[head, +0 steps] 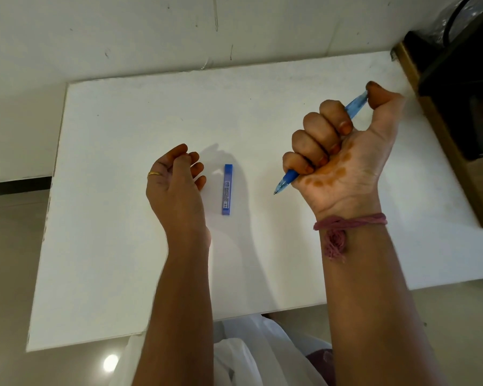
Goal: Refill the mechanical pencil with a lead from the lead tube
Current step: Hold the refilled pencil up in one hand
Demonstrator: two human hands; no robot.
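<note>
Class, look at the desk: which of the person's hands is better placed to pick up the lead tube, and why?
The left hand: it is empty, its fingers loosely curled right beside the lead tube lying on the white table. The right hand is fisted around the mechanical pencil.

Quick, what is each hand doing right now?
Left hand: loosely curled, holding nothing, beside the lead tube.
Right hand: closed in a fist around the mechanical pencil.
</note>
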